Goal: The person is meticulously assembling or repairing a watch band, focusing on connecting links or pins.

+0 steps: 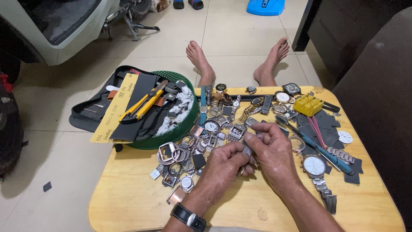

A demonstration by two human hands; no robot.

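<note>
Both hands meet over the middle of the table (128, 202), and between them sits a small metal watch band piece (246, 151). The left hand (221, 165) has its grip closed on the lower end of that piece, fingers curled under it. The right hand (270, 150) pinches the upper end between thumb and fingertips (251, 138), so the piece lies right in the gap where the two grips come together, held just above the tabletop. A black wristwatch (189, 217) is strapped on the left wrist. Just left of the hands lies a heap of loose watch cases and bezels (176, 159). To the right lies a silver watch with a white dial (314, 166), beside a teal-handled tool (319, 150). Farther left, a green basket (180, 129) holds yellow-handled pliers (139, 107).
</note>
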